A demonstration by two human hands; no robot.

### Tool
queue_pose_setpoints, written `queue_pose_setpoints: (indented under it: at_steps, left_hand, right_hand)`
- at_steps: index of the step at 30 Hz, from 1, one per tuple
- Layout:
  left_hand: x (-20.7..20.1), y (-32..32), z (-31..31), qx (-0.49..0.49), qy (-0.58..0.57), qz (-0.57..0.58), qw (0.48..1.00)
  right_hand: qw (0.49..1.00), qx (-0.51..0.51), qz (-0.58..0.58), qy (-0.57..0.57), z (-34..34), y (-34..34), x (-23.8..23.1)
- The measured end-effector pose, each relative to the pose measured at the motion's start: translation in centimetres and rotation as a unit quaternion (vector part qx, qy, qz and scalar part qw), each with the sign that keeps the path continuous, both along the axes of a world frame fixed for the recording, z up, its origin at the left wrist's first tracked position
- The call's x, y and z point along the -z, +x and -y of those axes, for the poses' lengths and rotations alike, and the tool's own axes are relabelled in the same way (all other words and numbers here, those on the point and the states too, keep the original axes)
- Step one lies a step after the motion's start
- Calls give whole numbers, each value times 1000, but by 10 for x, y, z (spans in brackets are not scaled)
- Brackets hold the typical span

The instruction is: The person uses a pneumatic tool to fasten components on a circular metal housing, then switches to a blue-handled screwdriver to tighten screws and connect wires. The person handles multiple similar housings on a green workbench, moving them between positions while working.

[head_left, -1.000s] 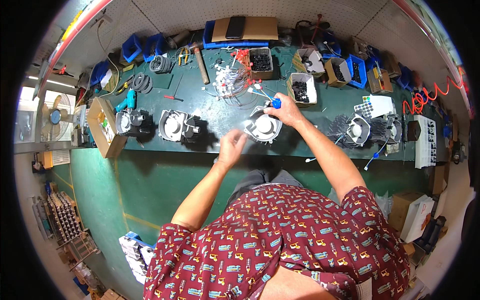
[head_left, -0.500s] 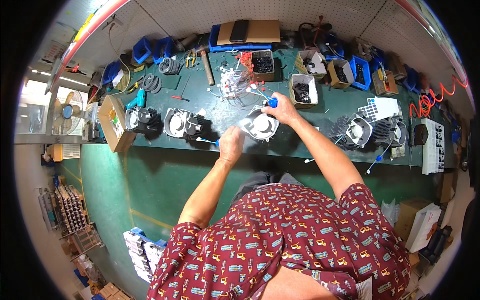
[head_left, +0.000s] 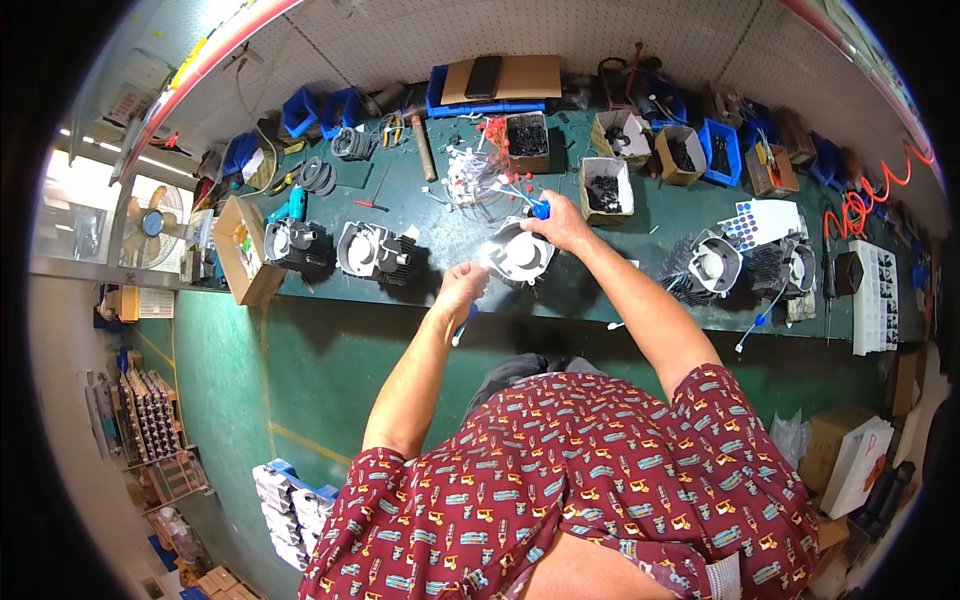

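- A green desk runs across under a perforated wall, its back edge lined with small boxes and blue bins.
- A fan stands at far left; red coiled hose hangs at right; the floor is green too (with yellow lines).
- The grey housing sits near the desk's front edge, between the hands; other housings stand well apart on both sides.
- Right hand: forearm stretched forward, over the housing's upper right, fingers clamped on a blue piece with wires leading off it.
- Left hand: just left of the housing, fingers drawn together on a cable, whose white-tipped end hangs below.
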State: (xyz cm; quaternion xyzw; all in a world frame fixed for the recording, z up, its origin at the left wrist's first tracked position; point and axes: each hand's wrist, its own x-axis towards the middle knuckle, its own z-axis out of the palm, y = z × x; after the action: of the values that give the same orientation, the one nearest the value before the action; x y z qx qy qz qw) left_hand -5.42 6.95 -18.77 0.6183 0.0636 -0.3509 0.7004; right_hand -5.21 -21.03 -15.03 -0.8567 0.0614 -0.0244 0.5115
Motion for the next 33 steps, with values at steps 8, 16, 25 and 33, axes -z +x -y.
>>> queue_pose_setpoints:
  at_steps: [8, 16, 25, 33]
  left_hand:
    - [-7, -6, 1, -93, 179, 323, 925]
    - [-187, -23, 22, -35, 245, 678, 692]
    - [-166, 5, -104, -32, 292, 534, 793]
    - [-171, 66, -242, 65, 321, 532, 781]
  right_hand:
    - [999, 49, -17, -4, 45, 19, -25]
    - [973, -106, -96, 180, -27, -15, -120]
    - [898, -226, -236, 294, -139, -10, -147]
    - [954, -260, -111, 103, -249, 43, -107]
